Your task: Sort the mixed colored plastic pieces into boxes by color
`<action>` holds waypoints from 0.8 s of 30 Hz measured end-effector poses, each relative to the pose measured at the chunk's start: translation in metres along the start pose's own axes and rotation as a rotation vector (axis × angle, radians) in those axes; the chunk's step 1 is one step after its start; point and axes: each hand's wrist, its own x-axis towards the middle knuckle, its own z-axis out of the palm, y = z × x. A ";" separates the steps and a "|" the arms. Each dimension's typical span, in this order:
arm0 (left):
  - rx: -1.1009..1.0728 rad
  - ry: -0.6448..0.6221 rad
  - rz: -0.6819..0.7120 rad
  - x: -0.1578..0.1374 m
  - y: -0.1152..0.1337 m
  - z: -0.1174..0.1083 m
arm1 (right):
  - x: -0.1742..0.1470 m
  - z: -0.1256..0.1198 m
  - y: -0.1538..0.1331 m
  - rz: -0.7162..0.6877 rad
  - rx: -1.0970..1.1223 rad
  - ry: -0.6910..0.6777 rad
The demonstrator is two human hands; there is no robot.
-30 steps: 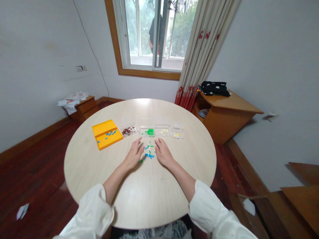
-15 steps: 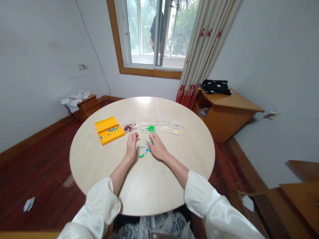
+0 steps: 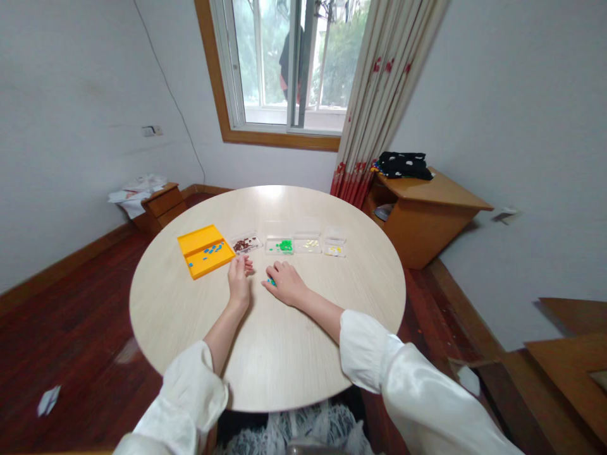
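My right hand (image 3: 285,283) lies palm down on the round table, thumb and fingers apart, covering a small pile of pieces. Blue and green pieces (image 3: 271,281) peek out between its thumb and fingers; the others are hidden underneath. To the left, my left hand (image 3: 239,281) rests on its side with loosely curled fingers, nothing visible in it. Just beyond its fingertips are an orange box (image 3: 198,239), open, with blue pieces (image 3: 212,249) inside, and a clear box of dark brown pieces (image 3: 244,244). Past my right hand stands a clear box with green pieces (image 3: 286,246).
Farther right on the round table (image 3: 284,354) are clear boxes holding pale yellow pieces (image 3: 312,244) and yellow pieces (image 3: 334,251). A wooden cabinet (image 3: 436,189) with folded black cloth (image 3: 403,165) stands behind on the right, beside a curtain (image 3: 379,95).
The scattered blue and green pieces are now mostly drawn together under my right hand, which has turned and moved slightly left. My left hand has shifted left, away from them.
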 end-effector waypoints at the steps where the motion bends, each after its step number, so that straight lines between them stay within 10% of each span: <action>1: -0.004 0.003 -0.007 0.000 -0.001 0.000 | 0.004 -0.002 0.001 -0.013 -0.033 -0.032; 24: -0.390 0.003 -0.343 0.018 0.001 0.036 | 0.041 -0.003 0.005 0.173 -0.064 -0.148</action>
